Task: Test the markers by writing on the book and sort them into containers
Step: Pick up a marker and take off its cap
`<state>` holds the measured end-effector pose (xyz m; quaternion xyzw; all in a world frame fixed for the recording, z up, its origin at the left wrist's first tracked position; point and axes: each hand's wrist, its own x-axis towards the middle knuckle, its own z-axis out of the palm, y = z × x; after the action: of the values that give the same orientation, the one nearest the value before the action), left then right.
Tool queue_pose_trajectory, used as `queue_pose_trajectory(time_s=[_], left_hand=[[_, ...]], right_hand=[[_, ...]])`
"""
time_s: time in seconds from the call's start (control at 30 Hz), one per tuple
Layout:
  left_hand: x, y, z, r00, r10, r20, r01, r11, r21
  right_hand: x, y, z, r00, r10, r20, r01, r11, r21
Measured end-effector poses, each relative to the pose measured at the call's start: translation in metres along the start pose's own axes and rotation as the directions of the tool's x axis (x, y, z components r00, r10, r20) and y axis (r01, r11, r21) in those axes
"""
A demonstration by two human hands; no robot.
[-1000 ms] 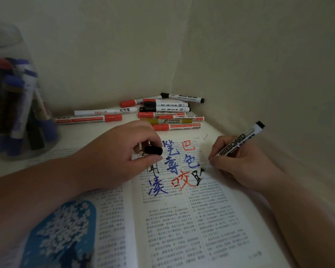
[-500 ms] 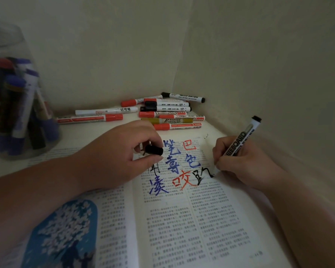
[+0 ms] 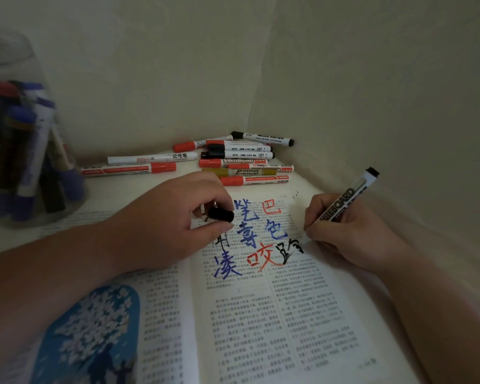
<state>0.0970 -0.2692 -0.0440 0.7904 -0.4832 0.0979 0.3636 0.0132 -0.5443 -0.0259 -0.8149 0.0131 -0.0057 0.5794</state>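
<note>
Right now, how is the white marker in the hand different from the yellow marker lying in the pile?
The white whiteboard marker with the black end is tilted, gripped by the right hand, tip on the open book; the yellow permanent marker lies flat in the pile, untouched. The white one reads WHITEBOARD; the yellow one reads PERMANENT MARKER. Both are stick-shaped markers.

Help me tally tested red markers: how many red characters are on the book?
2. One red character is in the top row; the other is in the bottom row, left of the black character. The left hand may cover more.
</note>
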Motion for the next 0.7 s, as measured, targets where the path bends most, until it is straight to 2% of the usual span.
queue_pose_trajectory(time_s=[0.1, 0.37, 0.7], left_hand=[[0.0, 0.0007, -0.0003, 1.0, -0.005, -0.001, 0.005, 1.0, -0.002], [-0.0001, 0.0007, -0.0004, 1.0, -0.03, -0.004, 0.03, 1.0, -0.003], [0.0006, 0.003, -0.0006, 1.0, -0.027, -0.001, 0.027, 1.0, 0.005]], right_hand=[[-0.0011, -0.0006, 0.0008, 1.0, 0.01, 0.022, -0.01, 1.0, 0.02], [-0.0027, -0.0041, -0.0011, 0.995, 0.06, 0.083, -0.054, 0.996, -0.068], [-0.0023, -0.0034, 0.001, 1.0, -0.008, 0.027, 0.013, 0.984, -0.177]])
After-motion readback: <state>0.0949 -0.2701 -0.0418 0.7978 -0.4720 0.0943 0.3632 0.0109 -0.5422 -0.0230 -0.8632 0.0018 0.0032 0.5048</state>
